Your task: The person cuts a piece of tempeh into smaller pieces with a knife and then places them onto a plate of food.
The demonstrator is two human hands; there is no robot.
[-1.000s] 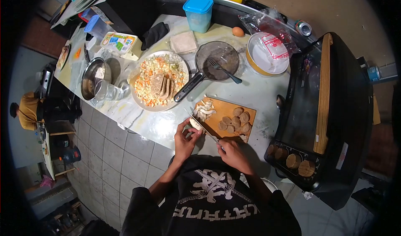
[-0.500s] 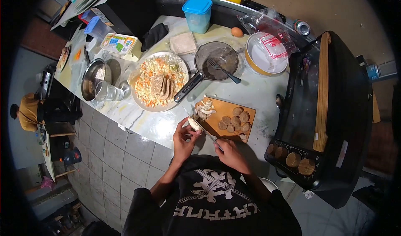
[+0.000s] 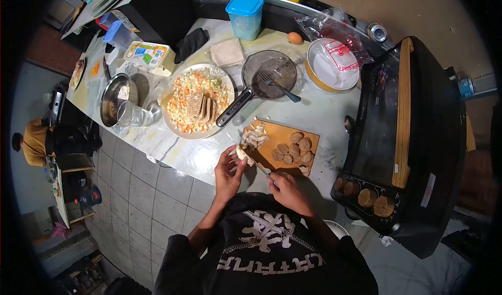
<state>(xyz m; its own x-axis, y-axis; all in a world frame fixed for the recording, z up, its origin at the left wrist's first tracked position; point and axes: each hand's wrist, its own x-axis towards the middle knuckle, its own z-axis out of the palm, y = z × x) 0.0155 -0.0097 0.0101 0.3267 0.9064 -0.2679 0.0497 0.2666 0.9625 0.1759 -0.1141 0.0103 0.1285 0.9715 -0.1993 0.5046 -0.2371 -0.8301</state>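
My left hand (image 3: 228, 176) grips a pale, whitish piece of food (image 3: 242, 154) between thumb and fingers at the lower left edge of the cutting board (image 3: 272, 130); its exact kind I cannot tell. In my right hand (image 3: 289, 189) is a knife (image 3: 260, 168), its blade slanting up and left against that piece. On the wooden board, pale torn strips (image 3: 256, 136) lie beside the blade. Several brown round pieces (image 3: 294, 148) cluster on the board's right half, with a small whitish scrap (image 3: 303, 169) near its lower edge.
A plate (image 3: 172, 128) of chopped vegetables and brown slices stands left of a dark pan (image 3: 267, 61) holding a fork (image 3: 282, 90). A bowl (image 3: 312, 79), an egg (image 3: 295, 38) and a blue-lidded tub (image 3: 244, 20) are behind. At right sits a black oven (image 3: 376, 122); another person (image 3: 35, 143) is far left.
The pale piece has turned slightly in my left fingers, and a darker patch now shows by the blade. My right hand keeps the knife in nearly the same place.
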